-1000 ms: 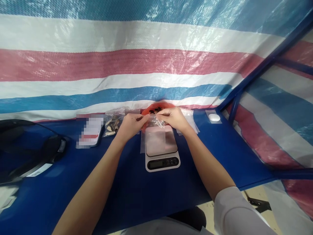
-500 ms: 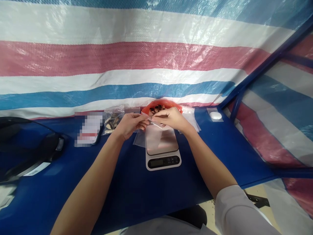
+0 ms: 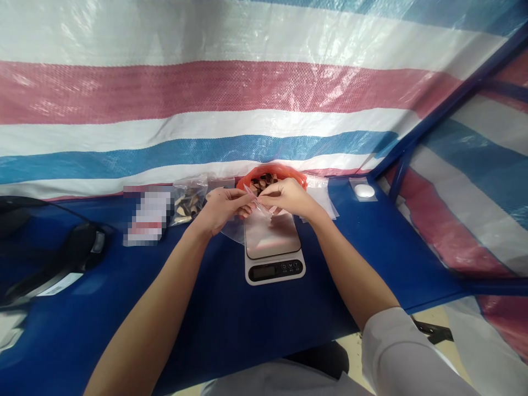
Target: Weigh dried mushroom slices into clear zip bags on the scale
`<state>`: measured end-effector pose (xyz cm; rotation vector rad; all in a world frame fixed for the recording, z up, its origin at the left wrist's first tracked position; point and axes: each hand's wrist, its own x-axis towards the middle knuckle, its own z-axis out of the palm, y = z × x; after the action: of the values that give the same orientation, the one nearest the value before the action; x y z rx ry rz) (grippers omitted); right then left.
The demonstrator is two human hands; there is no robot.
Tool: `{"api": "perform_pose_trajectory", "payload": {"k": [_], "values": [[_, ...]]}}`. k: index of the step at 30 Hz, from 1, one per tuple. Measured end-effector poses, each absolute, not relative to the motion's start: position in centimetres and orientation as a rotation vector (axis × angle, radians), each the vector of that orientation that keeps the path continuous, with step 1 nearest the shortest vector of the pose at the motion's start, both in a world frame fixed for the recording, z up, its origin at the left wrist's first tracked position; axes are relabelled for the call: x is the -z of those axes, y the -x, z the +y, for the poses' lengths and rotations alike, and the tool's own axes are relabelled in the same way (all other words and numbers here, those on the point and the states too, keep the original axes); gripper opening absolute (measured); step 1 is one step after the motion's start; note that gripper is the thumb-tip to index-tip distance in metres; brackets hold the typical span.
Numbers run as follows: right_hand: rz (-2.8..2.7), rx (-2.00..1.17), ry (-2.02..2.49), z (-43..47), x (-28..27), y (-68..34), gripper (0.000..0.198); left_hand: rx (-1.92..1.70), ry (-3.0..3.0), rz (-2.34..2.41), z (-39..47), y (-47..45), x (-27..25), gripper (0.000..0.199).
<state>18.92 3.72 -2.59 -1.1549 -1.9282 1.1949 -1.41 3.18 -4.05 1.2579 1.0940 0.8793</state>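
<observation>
Both hands pinch a clear plastic bag [image 3: 264, 209] above the back of a white digital kitchen scale [image 3: 274, 242]. My left hand [image 3: 225, 208] is closed on the bag's left side, and my right hand [image 3: 289, 198] grips its right side between thumb and fingers. Just behind them lies an open red plastic bag [image 3: 272, 168] with several brown-and-pale dried pieces [image 3: 263, 181] in it. The scale's display looks dark. Left of my left hand stands a filled clear bag [image 3: 190, 202] of similar pieces.
A blurred-out phone-like object [image 3: 149, 219] lies on the blue table [image 3: 231, 324]. Black headgear [image 3: 74, 247] sits at the left. More flat clear bags [image 3: 324, 198] lie right of the red bag, and a small white oval item [image 3: 364, 191] is farther right. Striped sheeting hangs behind.
The clear bag between my hands has tilted and its top edge now spreads somewhat more upright. My hands stay nearly in place; the camera view has shifted slightly.
</observation>
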Motion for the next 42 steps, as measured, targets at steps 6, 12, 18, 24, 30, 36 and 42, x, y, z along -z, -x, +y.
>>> {"api": "perform_pose_trajectory", "payload": {"k": [6, 12, 18, 24, 30, 36, 42], "values": [[-1.805, -1.253, 1.215, 4.1, 3.0, -19.0, 0.012, -0.856, -1.397, 1.116, 3.2, 1.8, 3.9, 0.032], [-1.735, -1.236, 1.206, 4.5, 3.3, -19.6, 0.011, -0.806, -1.524, 1.217, 2.9, 2.5, 2.8, 0.028], [-1.734, -1.205, 1.217, 4.6, 3.1, -20.5, 0.008, -0.773, -1.859, 1.484, 2.7, 3.4, 1.4, 0.023], [-1.718, -1.33, 1.222, 4.4, 2.7, -20.3, 0.007, -0.977, -2.069, 1.385, 2.9, 2.7, 2.9, 0.031], [-1.685, -1.372, 1.188, 4.5, 2.6, -20.4, 0.009, -1.079, -2.283, 1.201, 2.9, 1.7, 4.5, 0.059], [-1.544, -1.426, 1.172, 4.7, 2.6, -20.6, 0.01, -0.971, -2.237, 1.318, 2.2, 0.4, 5.7, 0.096], [-1.561, -1.45, 1.152, 4.7, 2.6, -20.3, 0.011, -0.898, -2.155, 1.394, 1.7, -1.0, 7.0, 0.13]]}}
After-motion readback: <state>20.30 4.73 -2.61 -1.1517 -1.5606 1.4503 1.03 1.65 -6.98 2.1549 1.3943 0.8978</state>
